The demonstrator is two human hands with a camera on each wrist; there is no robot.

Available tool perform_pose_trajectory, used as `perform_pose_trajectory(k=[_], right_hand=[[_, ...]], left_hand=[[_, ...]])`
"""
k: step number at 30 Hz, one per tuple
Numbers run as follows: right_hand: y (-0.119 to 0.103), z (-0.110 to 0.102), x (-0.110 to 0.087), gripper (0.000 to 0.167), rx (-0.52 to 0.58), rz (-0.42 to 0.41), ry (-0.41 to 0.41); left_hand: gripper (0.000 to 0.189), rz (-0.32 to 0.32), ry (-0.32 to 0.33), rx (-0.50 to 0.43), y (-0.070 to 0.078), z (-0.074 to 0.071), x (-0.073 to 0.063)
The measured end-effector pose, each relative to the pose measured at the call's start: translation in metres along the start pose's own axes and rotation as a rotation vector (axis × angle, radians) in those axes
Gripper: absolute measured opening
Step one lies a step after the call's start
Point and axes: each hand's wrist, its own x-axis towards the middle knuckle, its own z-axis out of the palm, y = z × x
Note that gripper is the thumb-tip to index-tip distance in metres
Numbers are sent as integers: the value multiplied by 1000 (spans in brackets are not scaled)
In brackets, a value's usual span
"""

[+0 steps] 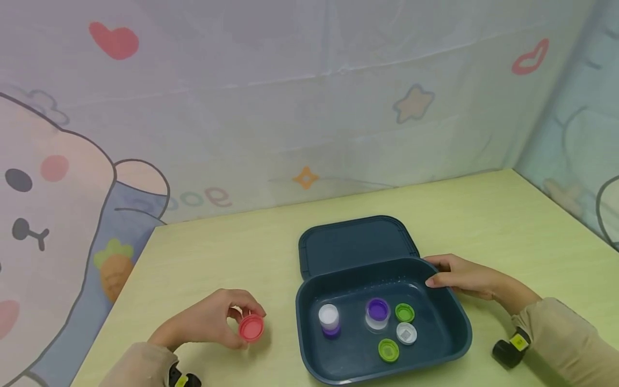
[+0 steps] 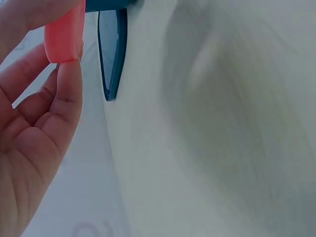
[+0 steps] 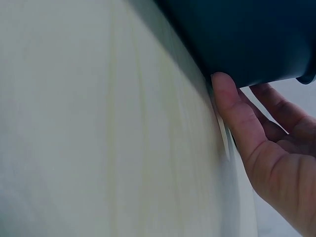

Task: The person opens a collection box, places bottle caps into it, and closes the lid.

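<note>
My left hand [image 1: 213, 320] pinches a pinkish-red round cap [image 1: 251, 328] between thumb and fingers, left of the dark blue box. In the left wrist view the cap [image 2: 65, 37] shows edge-on at the fingertips. My right hand [image 1: 471, 277] grips the box [image 1: 382, 372] at its far right corner, thumb over the rim and fingers outside. The right wrist view shows fingers against the box's outer wall [image 3: 252, 39]. Inside the box are a white-and-purple stack [image 1: 329, 316], a small clear jar with a purple top [image 1: 378, 310], green caps [image 1: 404, 313] and a white cap [image 1: 407, 334].
Behind the box lies its dark blue lid [image 1: 358, 244], flat on the pale yellow table [image 1: 232, 242]. A printed cloth [image 1: 271, 107] with a cartoon animal hangs along the table's back edge and sides. Each wrist wears a small black camera [image 1: 510, 349].
</note>
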Motion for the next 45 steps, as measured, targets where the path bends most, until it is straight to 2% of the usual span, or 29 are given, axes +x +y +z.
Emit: perform_pose_trajectory(k=[20,28,45], right_hand=[[1,-1,0,47,-16,13,17],[1,-1,1,46,-15,0,11],[2,-1,1,46,-27,7,15]], left_hand=[[36,61,-4,36,22,2,28],[35,70,33,111,24,0,34],[32,91,25,102,42,-1,50]])
